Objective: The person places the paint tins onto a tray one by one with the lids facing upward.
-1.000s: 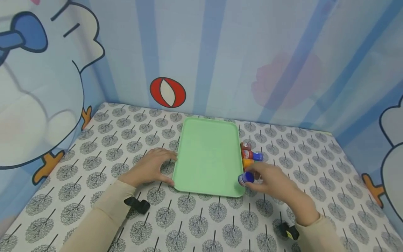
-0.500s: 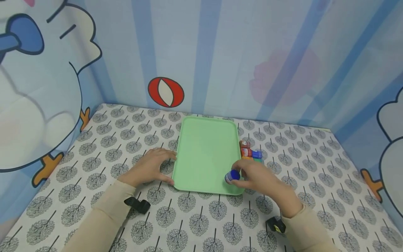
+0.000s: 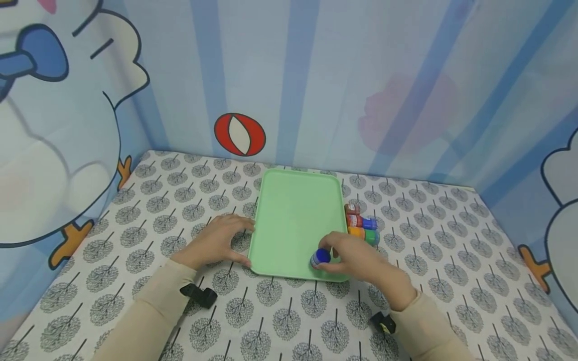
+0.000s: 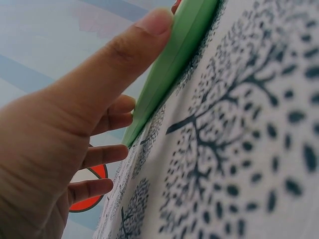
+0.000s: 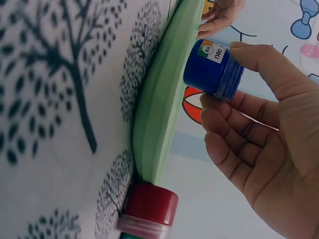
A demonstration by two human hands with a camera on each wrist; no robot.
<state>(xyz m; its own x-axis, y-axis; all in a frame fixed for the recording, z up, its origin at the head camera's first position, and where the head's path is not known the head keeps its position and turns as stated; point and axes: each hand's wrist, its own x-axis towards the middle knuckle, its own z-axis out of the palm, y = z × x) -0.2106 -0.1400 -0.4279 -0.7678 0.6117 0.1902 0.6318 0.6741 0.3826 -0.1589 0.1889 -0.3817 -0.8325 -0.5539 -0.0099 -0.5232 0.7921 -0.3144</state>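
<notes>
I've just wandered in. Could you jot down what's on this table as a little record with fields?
Held item: small blue cylindrical jar with a printed label
Right hand: pinches the jar between thumb and fingers
Left hand: at the left edge of the tray
Tray: light-green rectangular tray with a raised rim
Jar's place: above the tray's near right part; contact unclear
Other items: small red, blue, orange and green jars, beside the tray's right edge
Table cover: white cloth printed with grey trees

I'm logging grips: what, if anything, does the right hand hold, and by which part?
The right hand pinches a blue jar by its lid end.
</notes>
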